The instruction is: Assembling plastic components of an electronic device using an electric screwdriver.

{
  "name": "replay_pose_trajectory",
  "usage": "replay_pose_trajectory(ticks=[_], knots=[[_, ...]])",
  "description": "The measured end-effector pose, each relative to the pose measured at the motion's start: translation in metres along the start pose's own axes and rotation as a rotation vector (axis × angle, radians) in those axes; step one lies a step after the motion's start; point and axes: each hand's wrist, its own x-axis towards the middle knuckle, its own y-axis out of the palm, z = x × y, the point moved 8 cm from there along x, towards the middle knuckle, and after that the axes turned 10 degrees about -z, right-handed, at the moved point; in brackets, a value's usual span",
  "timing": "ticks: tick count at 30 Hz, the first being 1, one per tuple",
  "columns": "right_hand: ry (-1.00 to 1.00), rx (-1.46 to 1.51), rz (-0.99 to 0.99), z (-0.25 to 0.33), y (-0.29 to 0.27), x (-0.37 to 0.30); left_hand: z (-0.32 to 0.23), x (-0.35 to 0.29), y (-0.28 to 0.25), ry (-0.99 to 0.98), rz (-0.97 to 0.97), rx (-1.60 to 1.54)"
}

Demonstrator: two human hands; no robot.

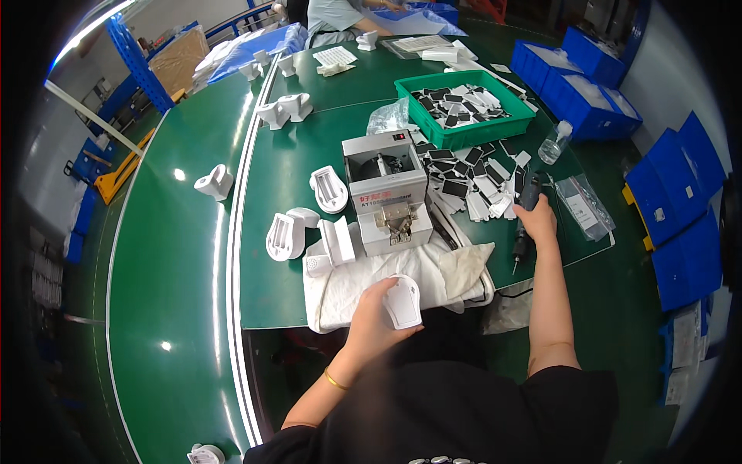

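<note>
My left hand [369, 325] is closed around a white plastic housing [403, 303] with a rounded end, held in front of the table's near edge. To the right, my right hand [540, 220] grips a black electric screwdriver [521, 247], its thin bit pointing toward me. A grey metal screw feeder [386, 197] stands on a white cloth [379, 284], between and beyond my hands. Left of it are an open white housing [329, 190] with long slots, another white housing [286, 237] and a white angled holder [333, 246].
Loose black and white flat pieces [471, 178] lie beside the green crate [433, 138], which is full of them. A clear bottle [553, 145] and plastic bags [585, 207] are at the right. White housings [214, 182] sit along the left strip. A person [334, 19] works at the far end.
</note>
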Motion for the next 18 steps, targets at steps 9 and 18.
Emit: replay_pose_trajectory(ticks=[9, 18], knots=[[0.393, 1.050, 0.445, -0.042, 0.049, 0.011, -0.008, -0.004, 0.002, 0.139, -0.009, -0.001], [-0.252, 1.899, 0.602, 0.183, -0.086, -0.069, -0.005, -0.007, 0.003, 0.174, -0.036, 0.039]])
